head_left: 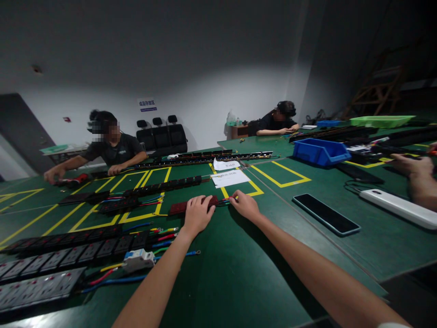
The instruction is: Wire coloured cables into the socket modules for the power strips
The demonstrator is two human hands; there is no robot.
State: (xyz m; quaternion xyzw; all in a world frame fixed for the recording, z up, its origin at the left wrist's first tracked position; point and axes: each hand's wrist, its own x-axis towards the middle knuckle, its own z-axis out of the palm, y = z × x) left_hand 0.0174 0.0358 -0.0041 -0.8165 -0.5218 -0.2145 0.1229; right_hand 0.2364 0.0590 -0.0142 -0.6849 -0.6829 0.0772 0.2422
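Note:
A short dark red socket strip (177, 208) lies on the green table, with thin coloured wires (223, 202) coming out of its right end. My left hand (198, 215) is closed over the strip's right part, fingers bent across its top. The wires' far ends are pinched between the thumb and fingers of my right hand (245, 206), which hides their tips. Just left of the strip lies a black socket module (118, 206) with red and blue leads. White paper sheets (230, 179) lie beyond my hands.
Several black socket strips (61, 257) and a grey-white circuit breaker (139, 260) lie at left. A phone (326, 214), a white power bank (398, 207) and a blue bin (320, 151) are at right. Co-workers (116, 148) sit across the table; another person's hand (414, 171) reaches in at right.

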